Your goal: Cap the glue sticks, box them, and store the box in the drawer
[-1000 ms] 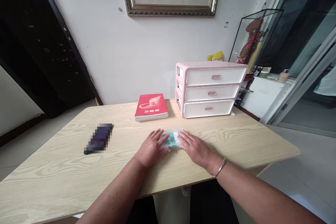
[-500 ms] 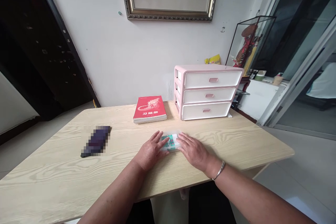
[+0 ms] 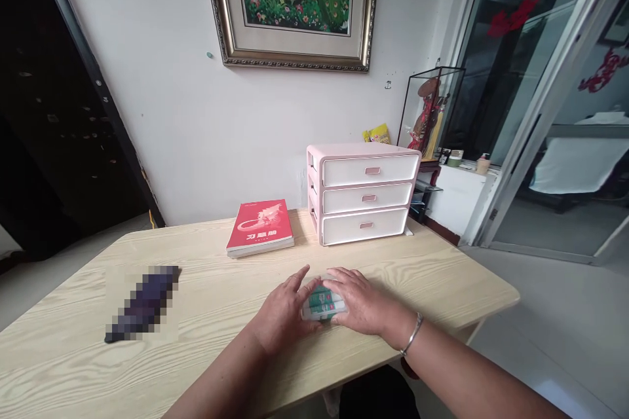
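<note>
A small white-and-green packet, with a shiny clear wrapping, lies on the wooden table near its front edge. My left hand grips its left end, thumb at the near side and fingers bent over the far side. From the right, my right hand curls around the other end in the same way. Both sets of fingertips nearly meet along the packet's far edge. Its ends are hidden under my hands, and its print is too small to read.
Behind my hands lies a thick red book. To its right stands a pink-and-white three-drawer box, all drawers closed. A dark pixelated object lies at the left. A framed picture hangs on the wall.
My view has shifted, so the table sits lower and further left. My fingers have curled in from lying flatter, and my hands are closer together around the packet.
</note>
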Demonstrator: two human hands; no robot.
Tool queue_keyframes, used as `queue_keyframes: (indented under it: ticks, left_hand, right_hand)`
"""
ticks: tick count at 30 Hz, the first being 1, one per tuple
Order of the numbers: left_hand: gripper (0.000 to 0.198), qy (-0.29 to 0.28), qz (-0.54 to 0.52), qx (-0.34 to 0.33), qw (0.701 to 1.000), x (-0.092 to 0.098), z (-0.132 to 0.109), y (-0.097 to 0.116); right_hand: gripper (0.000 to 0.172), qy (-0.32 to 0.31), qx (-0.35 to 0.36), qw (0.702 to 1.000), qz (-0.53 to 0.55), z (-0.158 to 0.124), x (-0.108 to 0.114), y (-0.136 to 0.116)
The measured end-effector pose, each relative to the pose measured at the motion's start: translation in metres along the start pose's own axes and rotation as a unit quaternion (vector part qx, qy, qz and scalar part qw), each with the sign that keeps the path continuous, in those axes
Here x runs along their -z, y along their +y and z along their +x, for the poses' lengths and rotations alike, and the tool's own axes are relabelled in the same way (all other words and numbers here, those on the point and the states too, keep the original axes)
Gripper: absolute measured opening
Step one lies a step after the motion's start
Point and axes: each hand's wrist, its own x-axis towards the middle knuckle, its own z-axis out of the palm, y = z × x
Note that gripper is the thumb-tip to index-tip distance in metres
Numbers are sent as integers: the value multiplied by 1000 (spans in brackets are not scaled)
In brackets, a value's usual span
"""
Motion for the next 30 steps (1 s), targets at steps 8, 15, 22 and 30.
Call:
queue_keyframes:
  ticks: [8,15,22,30]
  left_hand:
    - [91,-80,-25,73,994,10,35,37]
    - [86,-61,-64,81,993,3,30,32]
    - [85,-45,-82,81,992,0,29,30]
    - [80,-21,-129,77,988,7,29,29]
  right_hand:
    - [31,258,-292,788,477,19,19,57]
    - [24,325,-390,637,580,45,13,116]
    - [24,311,-392,550,668,79,17,137]
    - [21,335,-405,528,667,100,20,141]
